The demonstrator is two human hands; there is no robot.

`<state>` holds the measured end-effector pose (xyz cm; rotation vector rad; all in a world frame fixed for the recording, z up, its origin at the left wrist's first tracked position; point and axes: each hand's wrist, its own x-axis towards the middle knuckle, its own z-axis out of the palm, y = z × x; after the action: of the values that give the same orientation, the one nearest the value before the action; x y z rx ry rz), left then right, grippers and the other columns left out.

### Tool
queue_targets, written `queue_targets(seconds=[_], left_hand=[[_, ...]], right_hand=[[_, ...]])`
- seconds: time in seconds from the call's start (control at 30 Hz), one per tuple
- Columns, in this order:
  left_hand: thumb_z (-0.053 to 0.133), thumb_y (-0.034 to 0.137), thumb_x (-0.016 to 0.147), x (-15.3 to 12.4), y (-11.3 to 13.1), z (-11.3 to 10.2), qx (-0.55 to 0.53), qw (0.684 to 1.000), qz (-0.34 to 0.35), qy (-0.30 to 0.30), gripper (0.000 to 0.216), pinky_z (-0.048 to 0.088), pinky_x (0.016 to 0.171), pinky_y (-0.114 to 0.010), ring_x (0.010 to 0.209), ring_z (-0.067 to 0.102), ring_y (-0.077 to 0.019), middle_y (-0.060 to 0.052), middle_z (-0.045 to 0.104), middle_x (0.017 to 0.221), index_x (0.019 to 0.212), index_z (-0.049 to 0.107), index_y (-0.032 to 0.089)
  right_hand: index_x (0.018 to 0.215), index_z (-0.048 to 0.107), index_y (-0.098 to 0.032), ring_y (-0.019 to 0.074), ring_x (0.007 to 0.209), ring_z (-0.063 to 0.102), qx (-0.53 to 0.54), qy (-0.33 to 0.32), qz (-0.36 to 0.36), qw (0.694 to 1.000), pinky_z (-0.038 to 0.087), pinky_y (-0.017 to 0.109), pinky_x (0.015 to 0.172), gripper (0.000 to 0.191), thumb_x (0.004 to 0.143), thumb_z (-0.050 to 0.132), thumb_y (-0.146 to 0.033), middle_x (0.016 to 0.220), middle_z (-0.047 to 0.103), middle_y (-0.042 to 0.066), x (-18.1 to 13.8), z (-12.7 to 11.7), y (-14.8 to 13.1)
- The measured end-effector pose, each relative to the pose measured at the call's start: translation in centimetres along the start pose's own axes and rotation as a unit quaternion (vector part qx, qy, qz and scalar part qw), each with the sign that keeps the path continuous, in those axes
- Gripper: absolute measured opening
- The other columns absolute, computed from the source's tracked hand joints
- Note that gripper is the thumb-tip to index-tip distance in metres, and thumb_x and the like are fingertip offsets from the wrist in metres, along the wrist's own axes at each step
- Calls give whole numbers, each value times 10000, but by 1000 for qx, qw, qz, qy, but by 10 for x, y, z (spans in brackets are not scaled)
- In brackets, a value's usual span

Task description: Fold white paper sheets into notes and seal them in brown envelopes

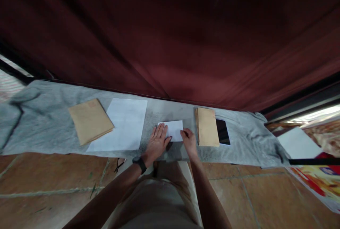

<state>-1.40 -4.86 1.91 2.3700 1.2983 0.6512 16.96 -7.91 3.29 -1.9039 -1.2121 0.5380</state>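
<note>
A small white folded sheet of paper (174, 130) lies on the grey cloth in front of me. My left hand (157, 140) presses flat on its left part, fingers stretched out, a dark watch on the wrist. At the right edge of the paper, my right hand (189, 139) has its fingers curled in, the thumb and fingertips closed on that edge. Right of this hand is a stack of brown envelopes (208, 127). Further left, larger white sheets (124, 122) lie partly under another pile of brown envelopes (90, 121).
A dark phone (223, 132) lies beside the right-hand envelopes. The grey cloth (244, 140) covers a long narrow surface, with a dark red curtain (170, 44) rising behind it. A colourful printed box or bag (321, 183) is at the far right, above the tiled floor (239, 193).
</note>
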Motion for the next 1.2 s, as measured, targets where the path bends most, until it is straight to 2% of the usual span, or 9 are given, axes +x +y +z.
queue_targets(seconds=[0.1, 0.2, 0.3, 0.37, 0.57, 0.73, 0.97, 1.13, 1.2], left_hand=[[434, 511, 1023, 11, 27, -13, -196, 978, -65, 26, 622, 247, 1267, -518, 1539, 313, -286, -150, 375, 1641, 1530, 443, 151], [505, 563, 982, 25, 62, -29, -430, 891, -146, 22, 611, 356, 1220, -427, 1476, 433, -256, -103, 482, 1582, 1496, 498, 233], [623, 547, 908, 34, 81, -39, -577, 796, -177, 37, 582, 467, 1119, -404, 1310, 601, -268, -124, 637, 1416, 1385, 596, 213], [681, 498, 857, 34, 78, -38, -601, 774, -192, 53, 513, 513, 1049, -400, 1158, 678, -258, -121, 715, 1265, 1269, 655, 193], [650, 370, 786, 21, 18, -12, -484, 831, -266, 62, 287, 576, 825, -372, 843, 699, -226, -55, 748, 866, 964, 712, 154], [554, 192, 755, 20, -16, -1, -387, 871, -294, 64, 270, 572, 826, -371, 863, 694, -231, -55, 743, 892, 979, 701, 159], [539, 155, 848, 24, -20, -3, -265, 919, -286, 51, 375, 523, 978, -393, 987, 708, -251, -105, 757, 1060, 1204, 656, 160], [471, 251, 985, 19, -13, -10, -32, 961, -273, -30, 497, 557, 836, -361, 904, 742, -272, -131, 770, 1032, 1471, 482, 147], [464, 277, 1005, 16, -11, -12, 26, 966, -256, -29, 532, 564, 791, -354, 878, 744, -271, -131, 764, 1078, 1521, 419, 160]], right_hand=[[1018, 702, -168, 174, 704, 654, 47, 62, -23, 997, 504, 268, 651, 346, 974, 473, -424, 840, 736, 48, -5, -21, -25], [1063, 699, -184, 178, 797, 667, 4, 75, -98, 992, 510, 276, 717, 309, 1003, 480, -392, 967, 724, 72, -15, -38, -57], [1086, 704, -187, 187, 842, 671, -85, 49, -161, 982, 519, 284, 740, 294, 1026, 440, -300, 1002, 710, 85, -28, -37, -79], [1111, 707, -188, 203, 924, 676, -115, 24, -199, 973, 541, 312, 823, 283, 1020, 447, -248, 1056, 715, 96, -38, -28, -83], [1201, 709, -211, 193, 1129, 663, -75, -19, -218, 973, 525, 338, 1042, 301, 998, 491, -168, 1204, 716, 79, -52, 7, -45], [1220, 714, -206, 209, 1221, 634, -94, -27, -213, 972, 523, 378, 1066, 347, 998, 458, -133, 1278, 704, 95, -50, 20, -1], [1348, 648, -159, 231, 1356, 542, -143, -32, -251, 957, 474, 419, 1119, 388, 1025, 435, -169, 1428, 626, 111, -48, 37, 16], [1362, 635, -170, 238, 1309, 570, -193, -22, -238, 952, 461, 427, 1101, 380, 1042, 431, -198, 1440, 621, 104, -43, 43, 14], [1388, 615, -172, 243, 1342, 545, -216, -20, -236, 947, 432, 437, 1127, 389, 1047, 431, -215, 1470, 597, 107, -39, 44, 13]])
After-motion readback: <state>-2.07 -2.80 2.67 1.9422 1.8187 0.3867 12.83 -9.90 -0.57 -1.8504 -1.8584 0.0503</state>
